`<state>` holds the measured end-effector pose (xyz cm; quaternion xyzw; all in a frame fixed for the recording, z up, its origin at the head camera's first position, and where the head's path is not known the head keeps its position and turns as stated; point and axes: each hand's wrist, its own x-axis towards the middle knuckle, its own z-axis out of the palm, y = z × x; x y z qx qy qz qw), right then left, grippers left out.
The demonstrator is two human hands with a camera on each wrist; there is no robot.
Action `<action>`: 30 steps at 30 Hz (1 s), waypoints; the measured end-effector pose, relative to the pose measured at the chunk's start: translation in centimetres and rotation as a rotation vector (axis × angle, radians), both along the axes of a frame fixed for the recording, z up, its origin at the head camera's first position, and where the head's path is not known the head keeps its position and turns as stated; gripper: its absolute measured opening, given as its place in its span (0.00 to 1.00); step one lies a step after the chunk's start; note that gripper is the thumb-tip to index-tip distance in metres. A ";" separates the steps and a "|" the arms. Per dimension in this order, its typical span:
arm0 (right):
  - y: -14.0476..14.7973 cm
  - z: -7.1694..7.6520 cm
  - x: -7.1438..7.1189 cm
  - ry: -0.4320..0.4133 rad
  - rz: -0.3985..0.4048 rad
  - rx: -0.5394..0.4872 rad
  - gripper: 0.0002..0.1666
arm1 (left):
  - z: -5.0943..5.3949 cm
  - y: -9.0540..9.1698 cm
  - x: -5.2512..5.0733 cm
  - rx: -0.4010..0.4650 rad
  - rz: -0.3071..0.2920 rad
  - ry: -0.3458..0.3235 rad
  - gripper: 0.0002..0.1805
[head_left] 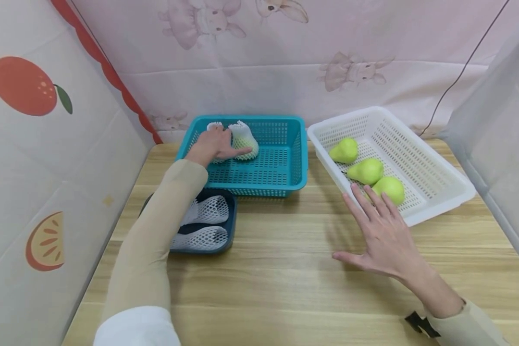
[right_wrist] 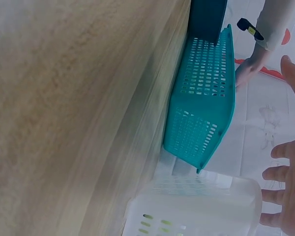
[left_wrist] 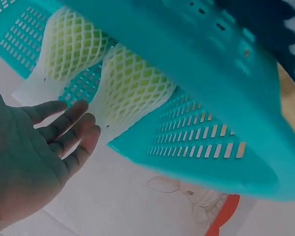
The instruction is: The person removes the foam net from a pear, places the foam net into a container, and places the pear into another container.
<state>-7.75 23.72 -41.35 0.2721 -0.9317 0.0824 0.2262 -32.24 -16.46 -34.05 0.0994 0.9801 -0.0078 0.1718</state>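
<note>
In the head view my left hand is over the teal basket, above two pears in white foam nets. The left wrist view shows both netted pears, one pear beside the other pear, with the fingers loosely bent next to them and nothing in the palm. My right hand hovers with spread fingers at the near left rim of the white basket. Inside that basket lie three bare green pears: one pear at the back, a middle pear and a front pear.
A dark blue tray with white foam nets stands in front of the teal basket, partly behind my left forearm. The wooden table lies between the arms. Printed cloth walls enclose the back and sides.
</note>
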 end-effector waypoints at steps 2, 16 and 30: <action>0.0 -0.1 0.1 -0.003 -0.001 0.000 0.75 | -0.1 0.0 -0.1 -0.007 0.006 -0.001 0.65; -0.1 0.1 -0.2 0.008 0.030 -0.010 0.75 | -1.7 1.8 -1.1 -0.010 -0.138 0.100 0.57; 0.0 0.3 -0.2 -0.006 0.036 -0.010 0.74 | -3.3 3.0 -1.7 0.000 -0.160 0.104 0.58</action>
